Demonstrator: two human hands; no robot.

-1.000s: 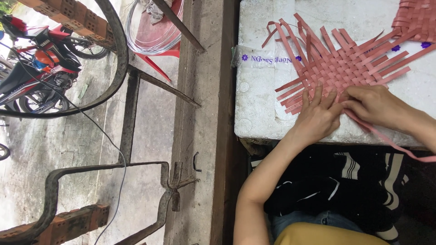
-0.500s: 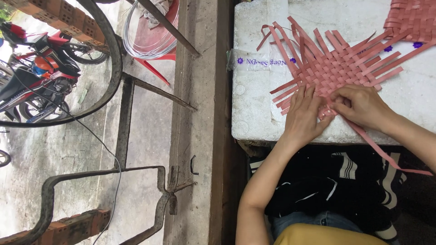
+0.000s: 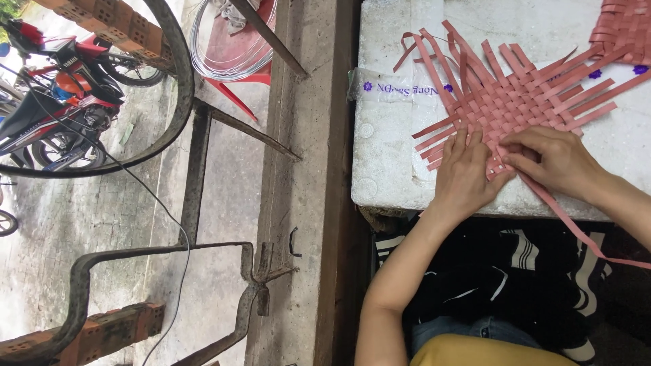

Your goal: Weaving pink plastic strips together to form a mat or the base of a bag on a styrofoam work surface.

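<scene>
Weaving pink strips on a white foam slab

Lying flat on the white foam slab, near its front edge, a partly woven mat of pink strips is seen, with loose strip ends fanning out on every side. Its near edge is pressed down by the left hand, whose fingers are laid flat and slightly spread over the weave. Just beside it, the right hand is held with fingers curled together, pinching a long pink strip at the mat's edge; the strip is trailed off the slab toward the lower right, over dark striped cloth. A second woven piece is set at the slab's far right corner, apart from the mat. To the left, a concrete ledge, a rusty metal frame, a coil of wire and a parked red motorbike are seen.
</scene>
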